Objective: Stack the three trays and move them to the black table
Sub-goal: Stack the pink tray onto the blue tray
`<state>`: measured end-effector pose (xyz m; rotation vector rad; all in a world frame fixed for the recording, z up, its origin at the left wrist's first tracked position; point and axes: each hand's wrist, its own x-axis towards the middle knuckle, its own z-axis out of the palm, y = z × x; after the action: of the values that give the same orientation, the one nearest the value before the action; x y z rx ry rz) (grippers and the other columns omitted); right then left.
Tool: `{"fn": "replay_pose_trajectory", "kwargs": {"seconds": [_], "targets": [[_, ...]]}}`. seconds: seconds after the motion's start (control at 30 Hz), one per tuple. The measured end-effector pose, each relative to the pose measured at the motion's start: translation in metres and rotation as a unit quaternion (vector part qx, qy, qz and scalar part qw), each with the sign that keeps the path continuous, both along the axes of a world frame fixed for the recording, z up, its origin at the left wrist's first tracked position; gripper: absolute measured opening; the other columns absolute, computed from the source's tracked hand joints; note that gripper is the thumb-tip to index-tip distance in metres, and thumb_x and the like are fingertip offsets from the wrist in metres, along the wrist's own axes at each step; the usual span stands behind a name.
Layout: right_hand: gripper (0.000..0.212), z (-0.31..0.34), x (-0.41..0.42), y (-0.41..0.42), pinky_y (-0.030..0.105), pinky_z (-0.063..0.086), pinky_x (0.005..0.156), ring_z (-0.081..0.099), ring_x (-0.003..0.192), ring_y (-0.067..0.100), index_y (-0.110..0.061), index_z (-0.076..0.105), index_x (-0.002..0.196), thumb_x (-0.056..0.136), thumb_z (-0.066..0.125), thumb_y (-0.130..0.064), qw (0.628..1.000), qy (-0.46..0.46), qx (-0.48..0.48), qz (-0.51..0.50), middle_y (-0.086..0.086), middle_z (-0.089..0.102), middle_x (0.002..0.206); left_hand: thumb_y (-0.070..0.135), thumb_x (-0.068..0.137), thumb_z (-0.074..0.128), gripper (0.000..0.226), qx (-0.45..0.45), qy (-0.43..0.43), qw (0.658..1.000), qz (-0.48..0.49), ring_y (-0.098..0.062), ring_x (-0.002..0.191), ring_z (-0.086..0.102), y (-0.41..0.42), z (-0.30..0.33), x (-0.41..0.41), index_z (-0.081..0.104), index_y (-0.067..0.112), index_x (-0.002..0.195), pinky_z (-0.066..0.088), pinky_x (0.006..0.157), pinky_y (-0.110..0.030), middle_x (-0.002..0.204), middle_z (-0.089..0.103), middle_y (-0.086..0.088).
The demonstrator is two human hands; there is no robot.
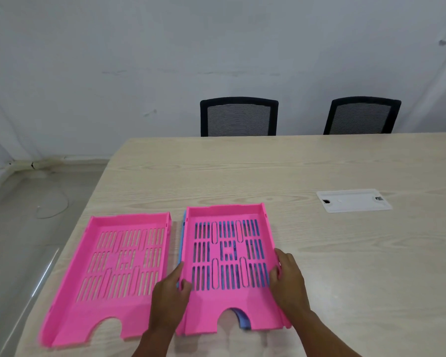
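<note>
Presently your left hand (171,292) and right hand (289,284) gripped opposite side walls of the pink tray (228,302) nested on the blue tray (181,243); second pink tray (88,313) lay beside them on the worktop (345,253).

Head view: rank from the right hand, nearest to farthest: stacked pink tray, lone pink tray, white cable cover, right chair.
1. stacked pink tray: the right hand grips its right wall.
2. lone pink tray: left, past the left hand.
3. white cable cover: right, farther back on the table.
4. right chair: beyond the table's far edge.
</note>
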<state>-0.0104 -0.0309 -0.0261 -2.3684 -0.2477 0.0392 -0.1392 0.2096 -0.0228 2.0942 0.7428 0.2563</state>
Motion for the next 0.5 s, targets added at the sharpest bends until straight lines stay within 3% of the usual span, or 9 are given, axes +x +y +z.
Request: {"fn": "replay_pose_trajectory", "kwargs": {"seconds": [0.07,0.23,0.33,0.43,0.5], "targets": [[0.041,-0.001,0.000,0.003,0.034,0.054,0.082,0.059,0.093,0.016,-0.014,0.053,0.135,0.095,0.047,-0.006,1.000,0.001,0.007,-0.001,-0.001,0.056,0.106,0.005,0.091,0.059,0.051,0.024,-0.002,1.000,0.007,-0.006,0.030,0.025,0.007,0.004,0.006,0.052,0.017,0.140,0.031,0.036,-0.022,0.044,0.043,0.004],[0.040,-0.002,-0.001,0.014,0.028,0.050,0.079,0.060,0.091,0.014,-0.016,0.053,0.135,0.096,0.046,-0.006,1.000,0.007,0.016,0.013,-0.002,0.056,0.106,0.006,0.093,0.057,0.050,0.020,0.005,1.000,0.008,-0.006,0.034,0.030,0.018,0.001,0.002,0.050,0.018,0.141,0.048,0.035,-0.032,0.046,0.049,-0.005],[0.042,-0.002,0.000,0.019,0.029,0.050,0.081,0.059,0.094,0.015,-0.016,0.051,0.137,0.097,0.045,-0.007,1.000,0.015,0.013,0.009,-0.001,0.055,0.108,0.006,0.093,0.057,0.051,0.020,0.005,1.000,0.014,-0.003,0.033,0.028,0.019,-0.001,0.001,0.049,0.017,0.142,0.049,0.035,-0.030,0.047,0.048,-0.004],[0.044,-0.001,0.001,0.021,0.031,0.050,0.084,0.058,0.098,0.018,-0.013,0.050,0.139,0.096,0.046,-0.005,1.000,0.017,0.015,0.004,-0.001,0.054,0.110,0.007,0.095,0.055,0.051,0.016,0.003,1.000,0.020,-0.008,0.037,0.032,0.019,-0.001,0.004,0.048,0.019,0.144,0.049,0.036,-0.038,0.050,0.052,-0.008],[0.045,-0.001,0.003,0.022,0.030,0.047,0.083,0.056,0.098,0.018,-0.012,0.050,0.138,0.094,0.047,-0.002,1.000,0.018,0.016,-0.001,-0.002,0.053,0.109,0.008,0.096,0.053,0.050,0.010,-0.004,1.000,0.019,-0.010,0.038,0.033,0.018,0.000,0.005,0.047,0.019,0.145,0.044,0.036,-0.033,0.050,0.050,-0.004]]}}
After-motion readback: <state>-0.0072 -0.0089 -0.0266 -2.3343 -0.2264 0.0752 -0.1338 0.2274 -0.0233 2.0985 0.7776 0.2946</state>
